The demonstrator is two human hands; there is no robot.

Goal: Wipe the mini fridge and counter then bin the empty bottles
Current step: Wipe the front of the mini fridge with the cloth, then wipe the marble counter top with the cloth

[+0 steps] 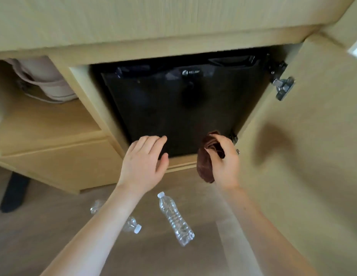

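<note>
A black mini fridge (173,104) sits inside a wooden cabinet, its door shut and facing me. My left hand (143,162) is open, its fingertips at the fridge door's lower edge. My right hand (226,160) is shut on a brown cloth (206,158) that hangs down by the fridge's lower right corner. A clear plastic bottle (174,216) with a white cap lies on the floor below my hands. A second bottle (132,226) lies left of it, partly hidden by my left forearm. A third clear bottle (96,206) lies further left.
The cabinet door (305,136) stands swung open on the right, with metal hinges (283,86) near its top. The light wooden counter (153,20) runs above the fridge. A white kettle-like appliance (46,80) sits in the shelf niche to the left. A dark chair leg (14,192) stands on the floor at left.
</note>
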